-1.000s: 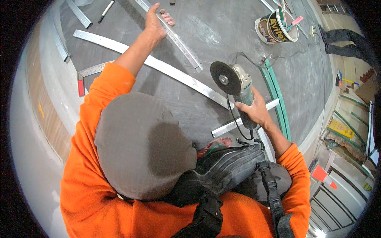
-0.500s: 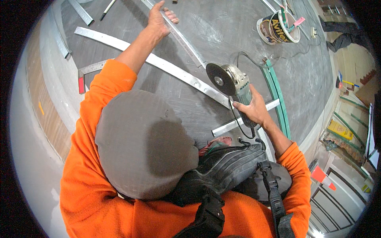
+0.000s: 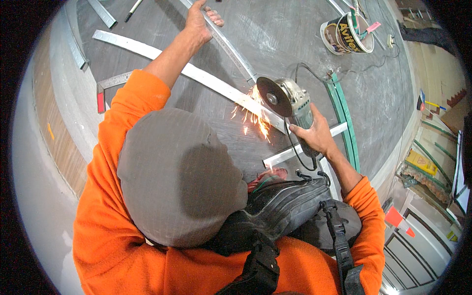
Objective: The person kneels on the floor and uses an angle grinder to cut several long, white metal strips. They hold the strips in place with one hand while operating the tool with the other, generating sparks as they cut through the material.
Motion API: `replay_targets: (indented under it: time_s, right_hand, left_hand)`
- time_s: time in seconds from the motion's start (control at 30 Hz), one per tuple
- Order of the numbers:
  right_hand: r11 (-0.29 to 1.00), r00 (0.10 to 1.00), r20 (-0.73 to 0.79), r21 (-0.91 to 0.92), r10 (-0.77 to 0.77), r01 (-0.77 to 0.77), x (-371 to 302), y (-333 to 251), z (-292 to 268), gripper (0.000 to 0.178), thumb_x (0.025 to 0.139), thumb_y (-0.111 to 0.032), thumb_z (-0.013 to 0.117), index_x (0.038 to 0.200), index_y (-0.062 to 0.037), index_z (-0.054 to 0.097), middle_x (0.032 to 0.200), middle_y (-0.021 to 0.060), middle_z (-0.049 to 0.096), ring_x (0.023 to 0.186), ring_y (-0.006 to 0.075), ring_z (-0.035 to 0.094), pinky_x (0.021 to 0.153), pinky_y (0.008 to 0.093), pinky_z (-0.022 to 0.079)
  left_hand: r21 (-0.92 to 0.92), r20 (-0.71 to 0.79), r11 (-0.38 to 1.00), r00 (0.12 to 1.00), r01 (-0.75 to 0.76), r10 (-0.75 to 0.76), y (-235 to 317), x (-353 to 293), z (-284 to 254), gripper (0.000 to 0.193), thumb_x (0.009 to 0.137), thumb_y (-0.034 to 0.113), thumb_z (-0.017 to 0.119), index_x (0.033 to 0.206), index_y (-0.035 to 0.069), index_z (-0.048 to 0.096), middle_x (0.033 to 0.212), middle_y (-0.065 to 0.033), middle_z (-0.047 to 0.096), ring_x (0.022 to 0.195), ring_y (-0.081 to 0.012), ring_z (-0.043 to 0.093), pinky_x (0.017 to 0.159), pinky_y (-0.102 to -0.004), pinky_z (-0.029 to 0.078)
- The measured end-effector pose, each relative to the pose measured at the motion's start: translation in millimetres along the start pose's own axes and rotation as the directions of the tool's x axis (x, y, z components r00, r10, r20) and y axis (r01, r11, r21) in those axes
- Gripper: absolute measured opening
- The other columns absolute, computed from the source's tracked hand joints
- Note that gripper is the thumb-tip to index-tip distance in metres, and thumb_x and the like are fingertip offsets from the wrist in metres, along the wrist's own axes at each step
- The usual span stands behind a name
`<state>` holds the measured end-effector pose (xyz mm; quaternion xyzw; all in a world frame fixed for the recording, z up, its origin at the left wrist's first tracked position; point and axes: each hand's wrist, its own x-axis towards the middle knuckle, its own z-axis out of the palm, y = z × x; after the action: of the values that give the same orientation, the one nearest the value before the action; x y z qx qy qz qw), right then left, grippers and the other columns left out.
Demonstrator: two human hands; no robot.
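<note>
In my right hand [image 3: 317, 130] is an angle grinder [image 3: 295, 101], gripped by its body. Its dark cutting disc [image 3: 273, 97] meets the near end of a thin metal profile [image 3: 229, 48], and orange sparks [image 3: 256, 112] spray from that contact down and toward me. My left hand [image 3: 200, 23] is closed round the same profile farther up, at the top of the view. Beneath the sparks a wider pale metal strip [image 3: 211, 84] lies on the floor. A black power cord [image 3: 294, 145] hangs by the grinder's rear.
Green metal profiles [image 3: 344, 118] and a short white profile [image 3: 285, 156] lie to the right of the grinder. A bucket [image 3: 346, 33] with tools inside stands at the far right. At left rest a metal square [image 3: 115, 82] and more profiles [image 3: 103, 14].
Sparks have appeared where the disc touches the metal profile; none showed before. The disc now looks browner. Both hands hold nearly the same places.
</note>
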<state>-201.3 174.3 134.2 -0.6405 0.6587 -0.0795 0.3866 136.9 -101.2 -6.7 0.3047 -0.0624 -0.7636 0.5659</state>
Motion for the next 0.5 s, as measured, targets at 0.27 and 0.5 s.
replay_targets:
  time_s: [0.27,0.5]
  right_hand:
    - [0.998,0.998,0.022,0.008,0.063,-0.063,3.8,5.5,3.1,0.081,0.075,-0.032,0.083,0.142,0.0008,0.050,0.129,0.0267,0.066,0.121,0.0381,0.064,0.105,0.0437,0.048]
    - [0.999,0.999,0.017,0.004,0.042,-0.043,7.3,3.2,3.1,0.085,0.075,-0.034,0.084,0.145,-0.0007,0.049,0.127,0.0241,0.067,0.118,0.0360,0.065,0.104,0.0433,0.048]
  left_hand:
    - [0.030,-0.048,1.000,0.999,0.004,-0.002,-3.8,-4.5,6.4,0.033,0.100,0.033,0.057,0.081,0.014,0.039,0.063,0.0017,0.033,0.053,-0.0130,0.035,0.050,-0.0309,0.035]
    - [0.006,-0.057,1.000,0.998,0.017,-0.016,-4.3,-4.2,8.6,0.036,0.100,0.035,0.057,0.079,0.014,0.036,0.063,0.0019,0.032,0.052,-0.0135,0.033,0.050,-0.0315,0.033]
